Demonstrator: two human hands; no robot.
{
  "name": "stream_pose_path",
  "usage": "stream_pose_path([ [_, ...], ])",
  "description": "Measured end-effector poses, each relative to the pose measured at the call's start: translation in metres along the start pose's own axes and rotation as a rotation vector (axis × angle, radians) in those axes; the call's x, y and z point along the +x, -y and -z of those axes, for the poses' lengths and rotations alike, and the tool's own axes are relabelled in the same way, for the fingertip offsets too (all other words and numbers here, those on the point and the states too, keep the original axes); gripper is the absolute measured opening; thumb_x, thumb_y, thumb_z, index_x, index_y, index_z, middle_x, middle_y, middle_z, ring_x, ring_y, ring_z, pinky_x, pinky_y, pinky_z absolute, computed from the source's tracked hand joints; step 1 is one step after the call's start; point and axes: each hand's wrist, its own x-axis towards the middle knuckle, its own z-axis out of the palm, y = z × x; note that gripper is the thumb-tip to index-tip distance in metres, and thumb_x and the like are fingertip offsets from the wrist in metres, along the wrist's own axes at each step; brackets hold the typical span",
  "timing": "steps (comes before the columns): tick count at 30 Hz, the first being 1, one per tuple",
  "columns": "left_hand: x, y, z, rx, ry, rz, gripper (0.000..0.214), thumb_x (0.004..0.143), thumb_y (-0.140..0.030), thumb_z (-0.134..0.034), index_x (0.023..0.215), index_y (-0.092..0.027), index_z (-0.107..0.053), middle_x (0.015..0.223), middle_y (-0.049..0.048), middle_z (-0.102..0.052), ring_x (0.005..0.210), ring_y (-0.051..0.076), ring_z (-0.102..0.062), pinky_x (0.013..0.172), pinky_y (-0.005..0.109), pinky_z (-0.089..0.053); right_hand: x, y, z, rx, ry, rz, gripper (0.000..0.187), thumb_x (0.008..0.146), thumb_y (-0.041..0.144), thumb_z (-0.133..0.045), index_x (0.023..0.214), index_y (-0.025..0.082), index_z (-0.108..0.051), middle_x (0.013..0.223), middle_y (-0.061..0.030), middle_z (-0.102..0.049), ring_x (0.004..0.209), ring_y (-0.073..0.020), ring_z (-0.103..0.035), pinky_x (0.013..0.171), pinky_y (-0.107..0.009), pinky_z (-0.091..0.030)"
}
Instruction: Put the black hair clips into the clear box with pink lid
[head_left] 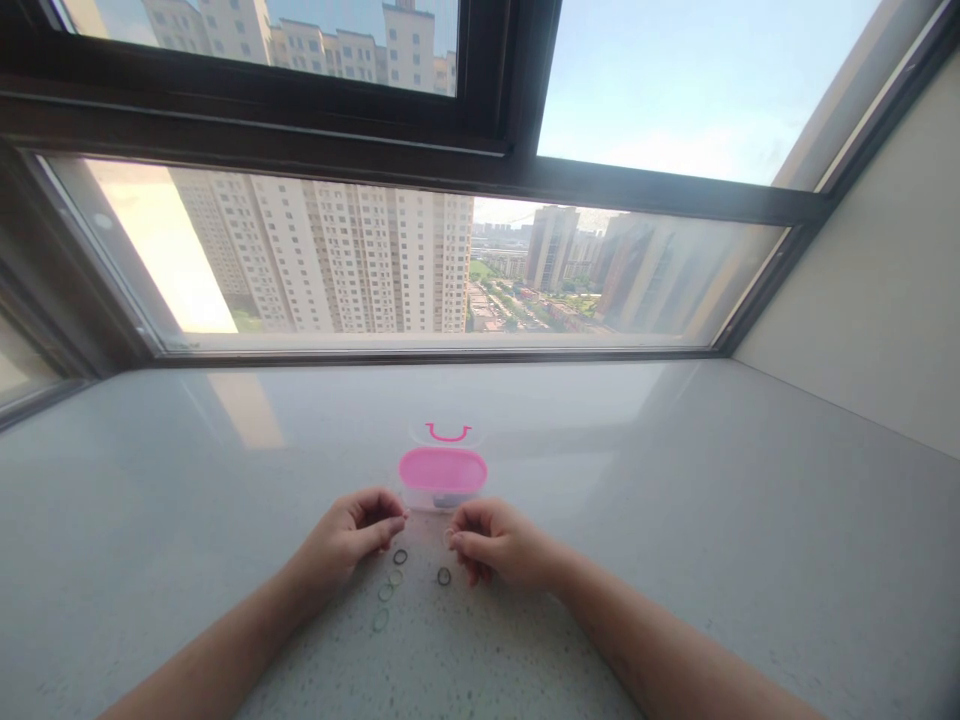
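Note:
My left hand is closed in a pinch, with a tiny pale bit at its fingertips that is too small to name. Opposite it, my right hand pinches a small pale loop, partly hidden by the fingers. A dark small ring-shaped band lies just below my left fingertips. Several pale and greenish bands trail towards me from there, the nearest a green band. Another dark band rests beside my right fingers. Just beyond both hands stands a clear box with a pink oval lid.
A pink curved handle shows behind the lid. The speckled white sill runs to a dark-framed window, with tall buildings outside. A plain wall bounds the right side.

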Motion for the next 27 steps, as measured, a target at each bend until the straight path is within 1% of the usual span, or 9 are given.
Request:
stream_pose_path([
  [7,-0.0002,-0.0008,0.0017,0.039,0.016,0.013,0.014,0.075,-0.029,-0.066,0.074,-0.016,-0.063,0.064,-0.0027,-0.056,0.059,0.013,-0.046,0.056,0.021,-0.035,0.0017,-0.0032,0.0014,-0.008,0.011,-0.013,0.005,0.076,0.018,-0.055,0.077,0.015,-0.051,0.055,0.0055,-0.05,0.043,-0.0074,-0.051,0.04,-0.016,-0.038],
  [13,-0.0012,-0.0031,0.0002,0.06,-0.005,0.035,0.016,0.076,-0.032,-0.064,0.075,-0.016,-0.062,0.061,-0.0039,-0.053,0.058,0.012,-0.044,0.055,0.021,-0.034,0.0017,-0.0018,0.0015,-0.011,0.027,0.002,0.004,0.078,0.018,-0.054,0.077,0.015,-0.051,0.056,0.0049,-0.051,0.043,-0.007,-0.052,0.039,-0.015,-0.037],
  [19,-0.0004,0.0004,0.0013,0.059,-0.005,0.026,0.016,0.077,-0.032,-0.064,0.078,-0.016,-0.061,0.062,-0.0039,-0.052,0.057,0.011,-0.043,0.055,0.021,-0.034,0.0012,-0.0002,0.0009,-0.022,0.023,0.004,0.002,0.076,0.015,-0.054,0.077,0.015,-0.051,0.057,0.0042,-0.052,0.043,-0.0075,-0.052,0.039,-0.015,-0.037],
  [21,0.0,0.001,0.0014,0.055,-0.005,0.008,0.015,0.078,-0.031,-0.063,0.079,-0.016,-0.061,0.066,-0.0033,-0.053,0.057,0.011,-0.043,0.054,0.02,-0.034,0.001,0.0002,0.0011,-0.026,0.015,0.002,0.002,0.075,0.014,-0.053,0.076,0.015,-0.051,0.055,0.0046,-0.051,0.043,-0.0076,-0.052,0.038,-0.015,-0.037],
  [25,0.0007,-0.0004,0.0003,0.037,-0.018,-0.041,0.014,0.076,-0.03,-0.064,0.075,-0.016,-0.06,0.081,-0.0003,-0.056,0.06,0.011,-0.045,0.053,0.02,-0.037,0.0002,0.0005,0.0017,-0.034,0.005,-0.014,0.003,0.075,0.013,-0.053,0.076,0.015,-0.051,0.055,0.0048,-0.051,0.043,-0.0075,-0.052,0.039,-0.015,-0.038],
  [27,0.001,-0.0015,-0.0001,0.035,-0.021,-0.041,0.014,0.075,-0.03,-0.065,0.074,-0.016,-0.06,0.085,0.0005,-0.056,0.062,0.011,-0.046,0.053,0.02,-0.038,-0.0002,0.0003,0.0017,-0.034,0.007,-0.013,0.003,0.075,0.013,-0.053,0.076,0.015,-0.051,0.055,0.0048,-0.051,0.043,-0.0074,-0.052,0.038,-0.015,-0.038],
])
